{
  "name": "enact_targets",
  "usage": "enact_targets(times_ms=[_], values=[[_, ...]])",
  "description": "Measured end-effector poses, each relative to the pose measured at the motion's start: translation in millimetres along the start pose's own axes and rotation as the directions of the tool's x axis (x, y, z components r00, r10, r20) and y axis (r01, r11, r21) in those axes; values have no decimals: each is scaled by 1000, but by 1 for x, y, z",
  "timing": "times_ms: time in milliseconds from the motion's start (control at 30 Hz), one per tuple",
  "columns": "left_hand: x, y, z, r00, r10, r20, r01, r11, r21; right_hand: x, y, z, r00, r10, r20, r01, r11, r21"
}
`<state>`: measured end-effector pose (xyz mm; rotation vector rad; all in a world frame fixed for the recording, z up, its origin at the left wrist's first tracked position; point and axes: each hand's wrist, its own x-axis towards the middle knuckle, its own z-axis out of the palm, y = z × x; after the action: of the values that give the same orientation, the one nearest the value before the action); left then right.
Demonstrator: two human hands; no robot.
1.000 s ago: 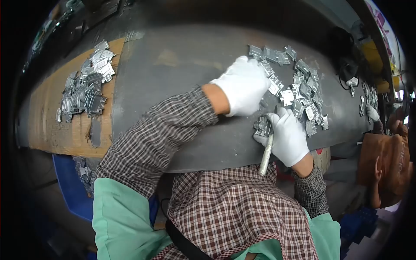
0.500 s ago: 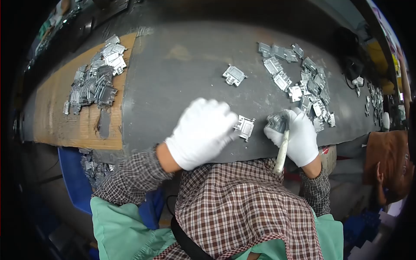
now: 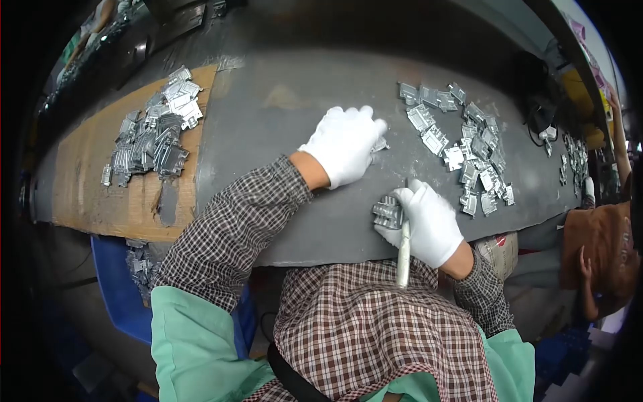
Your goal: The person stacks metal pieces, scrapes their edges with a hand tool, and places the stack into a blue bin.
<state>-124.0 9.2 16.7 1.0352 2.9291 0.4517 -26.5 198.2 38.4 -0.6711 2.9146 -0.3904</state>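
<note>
My left hand [image 3: 343, 146], in a white glove, is over the middle of the dark table with its fingers curled down. A small silver cast-metal part [image 3: 380, 144] peeks out by its fingertips, mostly hidden. My right hand [image 3: 432, 224], gloved too, is closed near the front edge. It grips several metal castings [image 3: 387, 212] bunched together at the thumb side, along with a pale, stick-like handle [image 3: 403, 258] that points down toward my apron. The far end of that handle is hidden in the hand, so its kind cannot be told.
Loose castings [image 3: 479, 147] spread over the table's right side. Another heap [image 3: 147, 144] lies on a cardboard sheet [image 3: 77, 181] at the left. Below the left edge stands a blue chair or bin [image 3: 110, 288] with more parts. Another person's brown garment [image 3: 596, 248] shows far right.
My left hand has moved away from me, covering where the farther casting lay. The nearer casting is gone from its spot. My right hand has shifted left, still holding castings and handle.
</note>
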Motion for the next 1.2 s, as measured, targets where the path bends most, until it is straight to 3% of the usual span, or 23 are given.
enact_targets(times_ms=[233, 300, 400, 467, 533, 700, 833, 933, 1067, 1200], values=[[-24, 10, 0, 976, 219, -21, -219, 955, -201, -6, 26, -23, 996, 83, -27, -84, 996, -39], [-31, 17, 4, 984, 176, -25, -175, 931, -320, -2, 24, -24, 987, 22, -158, -25, 999, -19], [-39, 9, -9, 997, 75, 28, -60, 931, -359, 12, 12, -29, 991, -15, -136, 14, 1000, -6], [-43, -11, -14, 996, -8, -93, -27, 929, -369, 25, 11, -17, 992, -96, -77, 87, 990, -108], [-40, -21, -28, 984, -156, -86, 108, 907, -408, 37, 8, -12, 987, -158, -4, 157, 981, -116], [-3, -26, -22, 978, -96, -186, 45, 964, -262, 43, 10, -19, 965, -250, 82, 261, 950, -173], [40, -14, -2, 978, 38, -204, -93, 960, -265, 31, 6, -19, 985, -159, 71, 164, 984, -63], [67, 2, 1, 990, 99, -100, -118, 973, -198, 12, 13, -22, 990, -72, 120, 80, 995, -61], [99, 22, 8, 987, 151, -49, -151, 989, 8, -18, 23, -23, 994, -1, 108, 28, 968, -248], [116, 28, 18, 986, 164, -38, -159, 981, 114, -20, 24, -24, 998, -44, 55, 56, 969, -242]])
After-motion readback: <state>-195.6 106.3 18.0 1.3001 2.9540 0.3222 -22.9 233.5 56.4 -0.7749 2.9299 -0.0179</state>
